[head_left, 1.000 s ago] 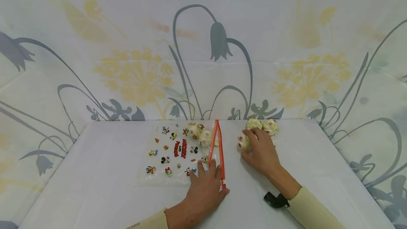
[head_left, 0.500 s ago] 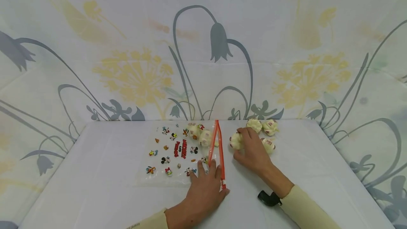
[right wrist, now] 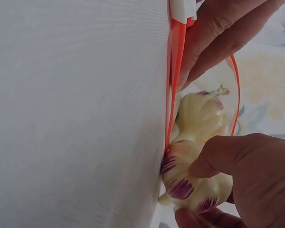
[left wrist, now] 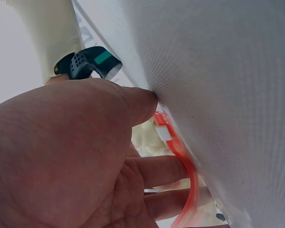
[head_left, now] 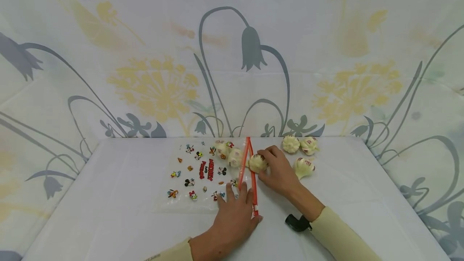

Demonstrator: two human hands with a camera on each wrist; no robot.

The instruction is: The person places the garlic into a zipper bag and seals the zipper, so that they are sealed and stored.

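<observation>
A clear zip bag [head_left: 197,176] with cartoon figures lies flat, its red-edged mouth [head_left: 254,192] parted toward the right. Inside it, near the mouth, sit garlic bulbs [head_left: 235,157]. My left hand [head_left: 233,220] rests on the bag's near corner with fingers spread, thumb by the white slider [left wrist: 163,133]. At the opening, my right hand [head_left: 280,172] holds a garlic bulb [head_left: 257,163] between thumb and fingers; purple streaks mark its skin [right wrist: 181,189]. Another bulb [right wrist: 202,114] shows just beyond it in the right wrist view.
Three more garlic bulbs lie to the right: two at the back edge, one round [head_left: 291,144] and one streaked [head_left: 309,146], and another [head_left: 304,167] nearer. A black wrist camera [head_left: 298,223] sits at the right wrist. A flowered cloth [head_left: 232,71] hangs behind the white table [head_left: 108,220].
My right hand has moved left from the group of bulbs, carrying one garlic bulb to the bag's mouth. The left hand has stayed in place on the bag.
</observation>
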